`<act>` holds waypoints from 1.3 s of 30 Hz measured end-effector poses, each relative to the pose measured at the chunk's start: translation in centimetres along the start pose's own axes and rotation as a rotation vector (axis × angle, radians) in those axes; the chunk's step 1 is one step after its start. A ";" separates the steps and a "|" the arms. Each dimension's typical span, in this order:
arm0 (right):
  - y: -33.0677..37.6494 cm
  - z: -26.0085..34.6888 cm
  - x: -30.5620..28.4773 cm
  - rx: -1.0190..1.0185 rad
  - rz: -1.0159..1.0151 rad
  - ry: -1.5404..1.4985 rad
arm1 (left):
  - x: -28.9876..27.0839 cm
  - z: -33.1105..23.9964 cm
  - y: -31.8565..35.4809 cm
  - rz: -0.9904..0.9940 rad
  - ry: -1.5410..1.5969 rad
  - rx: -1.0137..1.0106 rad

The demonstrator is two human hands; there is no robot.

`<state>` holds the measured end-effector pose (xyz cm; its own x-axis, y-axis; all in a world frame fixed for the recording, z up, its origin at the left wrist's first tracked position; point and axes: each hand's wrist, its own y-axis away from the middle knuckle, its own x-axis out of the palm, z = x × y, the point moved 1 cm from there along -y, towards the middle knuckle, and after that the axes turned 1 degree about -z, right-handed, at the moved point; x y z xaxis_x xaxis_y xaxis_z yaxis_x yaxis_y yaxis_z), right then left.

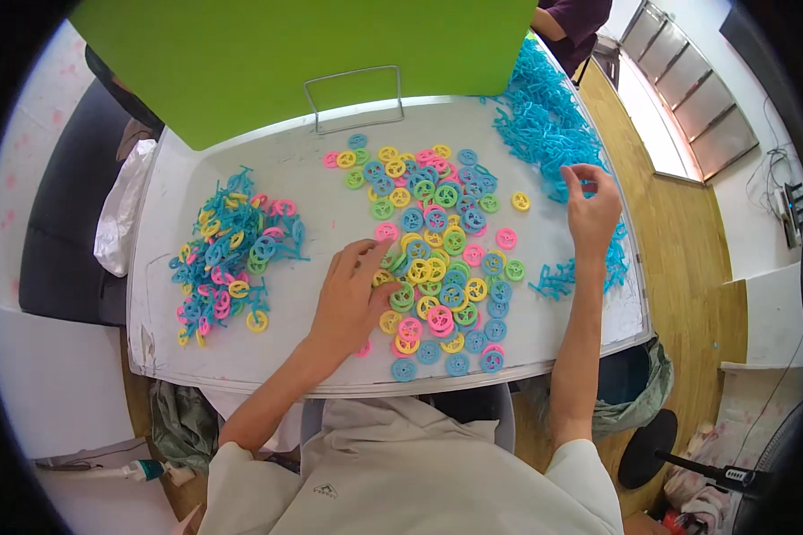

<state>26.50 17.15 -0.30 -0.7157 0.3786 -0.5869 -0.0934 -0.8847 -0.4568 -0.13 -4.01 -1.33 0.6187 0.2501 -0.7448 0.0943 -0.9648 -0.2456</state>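
Note:
My left hand (352, 290) reaches into the left side of a loose heap of small plastic wheels (437, 245) in pink, yellow, green and blue. Its thumb and fingers are apart and curved around the wheels there, with a yellow wheel (381, 278) in the gap. My right hand (593, 203) is above the right side of the table, beside a big pile of thin blue plastic pieces (544, 107). Thumb and forefinger curl toward each other there; what they hold, if anything, cannot be made out.
At left on the white table (321, 201) lies a pile of blue pieces with wheels on them (232, 254). A green panel with a wire handle (355, 98) stands at the back. More blue pieces (558, 278) lie near my right forearm. Another person (571, 27) is beyond.

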 end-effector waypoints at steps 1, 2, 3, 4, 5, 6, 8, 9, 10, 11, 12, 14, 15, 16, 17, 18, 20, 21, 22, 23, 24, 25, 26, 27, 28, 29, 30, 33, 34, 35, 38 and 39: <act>0.1 0.4 -0.2 -0.053 -0.048 -0.043 | -0.2 0.1 -0.4 -0.005 -0.002 -0.003; 0.1 0.6 -0.4 -0.105 -0.101 -0.082 | -0.2 0.2 -0.9 0.021 0.012 -0.022; 0.1 0.7 -0.2 -0.106 -0.103 -0.080 | -0.2 0.2 -1.3 0.048 0.026 -0.039; 0.1 0.6 0.3 -0.062 -0.104 -0.308 | -0.3 0.2 -1.5 0.047 0.028 -0.035; 0.2 0.7 0.7 -0.018 -0.103 -0.536 | -0.4 0.2 -1.7 0.003 0.088 -0.037; 0.3 1.1 1.0 -0.020 -0.107 -0.534 | -0.6 0.2 -2.0 -0.042 0.147 -0.039; 0.8 2.3 1.6 0.044 0.077 -0.816 | -1.7 -0.1 -2.7 -0.080 0.127 -0.056; 1.3 3.1 1.7 0.040 0.075 -0.816 | -2.3 -0.3 -3.2 -0.120 0.102 -0.083; 2.0 4.2 1.7 0.114 0.224 -0.852 | -2.5 -0.4 -3.9 -0.125 0.103 -0.081; 2.8 5.0 1.8 0.188 0.378 -0.885 | -2.5 -0.5 -4.7 -0.073 0.335 -0.210; 3.4 5.0 2.3 0.180 0.382 -0.888 | -2.3 -0.7 -5.4 -0.020 0.567 -0.337; 4.7 4.9 3.8 0.074 0.501 -0.812 | -1.6 -1.5 -6.2 -0.021 0.725 -0.344; 5.1 5.3 4.0 0.066 0.510 -0.816 | -1.1 -1.7 -6.5 -0.011 0.885 -0.350; 5.6 5.7 4.1 0.041 0.567 -0.769 | -0.5 -1.4 -6.5 0.007 0.948 -0.378; 6.1 6.3 4.0 0.017 0.620 -0.719 | -0.1 -1.3 -6.5 -0.001 0.949 -0.379; 6.5 7.0 4.1 -0.016 0.583 -0.757 | 0.1 -1.3 -6.2 -0.012 0.961 -0.386; 6.5 7.6 3.6 -0.244 0.452 -0.572 | 0.4 -1.0 -5.8 -0.028 0.975 -0.391; 6.5 7.9 3.4 -0.460 0.310 -0.381 | 0.4 -0.7 -5.6 -0.007 0.970 -0.410; 6.5 7.8 3.6 -0.465 0.312 -0.381 | 0.3 -0.5 -5.5 0.015 0.966 -0.429; 6.3 7.1 3.8 -0.358 0.302 -0.509 | 0.4 -0.5 -5.6 0.015 0.970 -0.429; 6.1 6.6 3.8 -0.249 0.290 -0.635 | 0.4 -0.5 -5.7 0.012 0.974 -0.432; 5.9 6.4 3.7 -0.250 0.291 -0.630 | 0.4 -0.5 -5.7 0.010 0.979 -0.435; 5.6 6.4 3.5 -0.224 0.220 -0.649 | 0.4 -0.4 -5.7 0.005 0.981 -0.437; 5.4 6.6 3.4 -0.198 0.149 -0.667 | 0.4 -0.3 -5.5 0.008 0.973 -0.440; 5.2 7.0 3.2 -0.070 0.194 -0.835 | 0.3 -0.2 -5.5 0.012 0.964 -0.443; 5.0 6.9 3.0 -0.073 0.196 -0.829 | 0.4 -0.3 -5.5 0.011 0.971 -0.443; 4.7 6.7 2.8 0.010 0.207 -0.844 | 0.3 -0.5 -5.5 0.018 0.961 -0.435; 4.5 7.1 2.3 0.136 0.254 -0.912 | 0.3 -0.8 -5.4 -0.017 0.993 -0.414; 4.6 7.2 2.3 0.180 0.287 -0.964 | 0.2 -0.8 -5.4 -0.053 1.035 -0.399; 4.7 7.2 2.4 0.180 0.289 -0.965 | 0.1 -0.8 -5.4 -0.055 1.035 -0.400; 5.7 7.2 2.8 0.036 0.478 -0.782 | -0.2 -0.8 -5.5 -0.079 1.119 -0.340; 6.2 7.9 2.8 -0.155 0.469 -0.644 | -0.2 -0.6 -5.4 -0.055 1.116 -0.320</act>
<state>18.46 10.56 0.53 -0.9190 -0.2950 -0.2617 0.3782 -0.8470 -0.3735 -0.33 1.11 0.53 0.9361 0.2350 0.2617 0.2367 -0.9712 0.0256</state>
